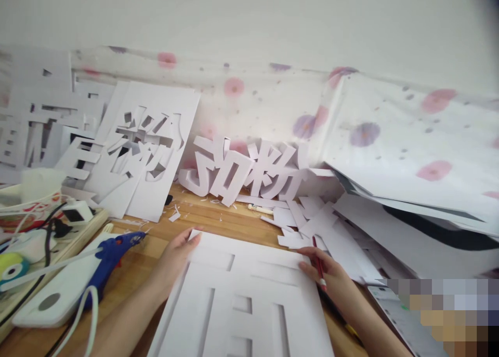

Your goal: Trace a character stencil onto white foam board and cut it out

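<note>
From my remote station I check the head view for hazards around the white board [223, 307], which lies at bottom centre, nearest the wearer, its slots cut through and its lower end out of frame. The left hand [177, 255] pinches the upper left corner; the right hand [331, 279] holds the upper right corner and also has a red pen [319, 266] between its fingers. Hazard one: bending. The strips between the slots look narrow, so I judge that uneven pressure from the two corners could crease or tear them. Hazard two: marking. With the right hand serving two purposes, a loosened grip could drop the pen or drag it across the white face. Hazard three: the cord. The blue glue gun [102, 263] lies on a white slab [50, 305] to the left, and its white cord [93, 315] loops near the left forearm; a sweep of that arm could catch the loop and pull the gun over. I cannot tell whether the nozzle is hot, so I treat it as hot. Hazard four: collision. Pushed too far forward over the wooden table [234, 229], the board could ride onto the paper scraps [283, 216] or knock the standing paper characters [237, 172], whose thin walls would, in my judgement, dent easily
</note>
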`<action>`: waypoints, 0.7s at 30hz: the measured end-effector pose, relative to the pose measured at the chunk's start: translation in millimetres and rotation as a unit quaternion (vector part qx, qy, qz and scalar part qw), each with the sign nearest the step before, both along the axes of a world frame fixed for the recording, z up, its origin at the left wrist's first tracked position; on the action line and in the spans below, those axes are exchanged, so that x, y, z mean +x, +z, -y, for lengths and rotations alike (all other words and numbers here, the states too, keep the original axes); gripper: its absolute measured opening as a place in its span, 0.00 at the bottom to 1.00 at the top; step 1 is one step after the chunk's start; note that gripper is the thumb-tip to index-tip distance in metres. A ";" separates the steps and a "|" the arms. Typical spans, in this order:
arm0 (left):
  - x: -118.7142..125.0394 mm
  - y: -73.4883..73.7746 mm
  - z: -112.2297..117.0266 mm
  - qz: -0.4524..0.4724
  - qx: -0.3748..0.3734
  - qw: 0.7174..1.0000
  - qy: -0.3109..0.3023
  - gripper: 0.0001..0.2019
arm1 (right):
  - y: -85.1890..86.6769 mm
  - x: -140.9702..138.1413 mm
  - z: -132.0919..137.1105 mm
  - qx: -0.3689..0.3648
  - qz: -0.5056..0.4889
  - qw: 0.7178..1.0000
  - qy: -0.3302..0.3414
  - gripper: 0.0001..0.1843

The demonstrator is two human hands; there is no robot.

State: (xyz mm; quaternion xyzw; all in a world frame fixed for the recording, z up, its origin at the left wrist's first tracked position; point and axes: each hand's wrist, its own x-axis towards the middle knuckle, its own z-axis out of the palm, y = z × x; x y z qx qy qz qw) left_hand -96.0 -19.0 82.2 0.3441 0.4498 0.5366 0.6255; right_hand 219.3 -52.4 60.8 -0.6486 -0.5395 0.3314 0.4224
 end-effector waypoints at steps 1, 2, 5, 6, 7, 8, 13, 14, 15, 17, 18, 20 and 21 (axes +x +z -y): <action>-1.6 -0.1 -0.5 -0.002 0.006 1.000 -0.004 0.22 | 0.7 -1.8 0.1 0.013 -0.007 1.000 -0.008 0.20; -3.3 0.0 -0.9 -0.003 0.012 1.000 -0.007 0.23 | 1.4 -3.6 0.3 0.027 -0.020 0.999 -0.015 0.20; -7.4 3.6 -2.3 0.000 0.035 0.999 -0.018 0.26 | 5.8 -8.3 2.5 0.057 -0.095 0.993 -0.035 0.21; -8.2 7.1 -2.4 0.004 0.050 0.998 -0.023 0.26 | 9.3 -9.8 3.7 0.063 -0.127 0.989 -0.040 0.22; -8.5 12.3 -2.2 0.011 0.069 0.997 -0.028 0.26 | 14.2 -11.5 5.1 0.070 -0.160 0.984 -0.043 0.22; -8.3 19.5 -1.3 0.019 0.087 0.995 -0.033 0.26 | 20.6 -13.2 6.9 0.079 -0.193 0.977 -0.046 0.23; -4.6 74.9 18.8 0.055 0.156 0.986 -0.028 0.23 | 68.3 -21.3 22.1 0.151 -0.306 0.937 -0.077 0.24; -4.5 85.7 25.8 0.061 0.162 0.985 -0.024 0.22 | 78.0 -22.0 27.1 0.160 -0.314 0.932 -0.085 0.24; -4.8 95.1 33.5 0.063 0.169 0.983 -0.024 0.20 | 86.7 -22.2 32.8 0.164 -0.319 0.929 -0.088 0.25; -6.7 107.9 50.0 0.065 0.182 0.981 -0.023 0.18 | 98.9 -20.2 45.8 0.162 -0.326 0.928 -0.079 0.25; -8.2 111.4 58.4 0.064 0.189 0.980 -0.022 0.17 | 101.8 -17.9 52.9 0.155 -0.325 0.931 -0.067 0.25; -11.3 113.3 75.0 0.066 0.197 0.978 -0.016 0.17 | 100.6 -11.0 67.0 0.145 -0.299 0.943 -0.040 0.22; -12.7 112.4 82.9 0.066 0.199 0.978 -0.014 0.17 | 97.0 -6.5 73.7 0.148 -0.271 0.951 -0.029 0.20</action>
